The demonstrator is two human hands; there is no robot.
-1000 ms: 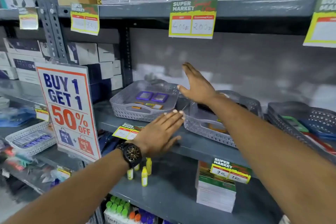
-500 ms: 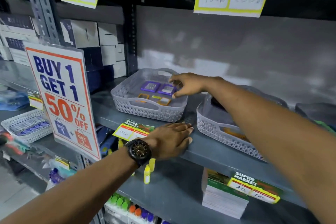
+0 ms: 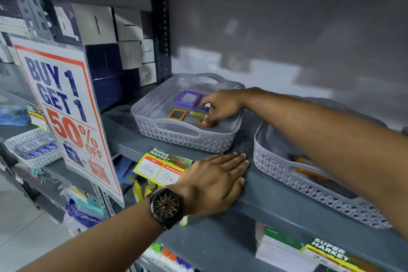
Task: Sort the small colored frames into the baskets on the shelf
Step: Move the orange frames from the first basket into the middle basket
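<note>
A grey woven basket (image 3: pixel 167 133) stands on the shelf and holds small frames. A purple frame (image 3: pixel 188 98) lies at its back, an orange frame (image 3: pixel 176 114) in the middle, a small yellow-green piece (image 3: pixel 196 113) beside it. My right hand (image 3: pixel 217 106) reaches into this basket, its fingertips pinched on a second orange frame (image 3: pixel 202 122); another purple frame (image 3: pixel 205 107) is mostly hidden under the fingers. My left hand (image 3: pixel 215 180), with a wristwatch, lies flat on the shelf's front edge. A second grey basket (image 3: pixel 287 174) stands to the right, my right forearm crossing over it.
A "Buy 1 Get 1 50% off" sign (image 3: pixel 66 117) stands at the left. A price tag (image 3: pixel 162 166) hangs on the shelf edge. White and dark blue boxes (image 3: pixel 106 35) are stacked behind. A small white basket (image 3: pixel 33 149) sits lower left. Stacked booklets (image 3: pixel 282 252) lie on the shelf below.
My right hand has moved down into the left basket and pinched the orange frame at its front right. The view has come closer. My left hand stays on the shelf edge.
</note>
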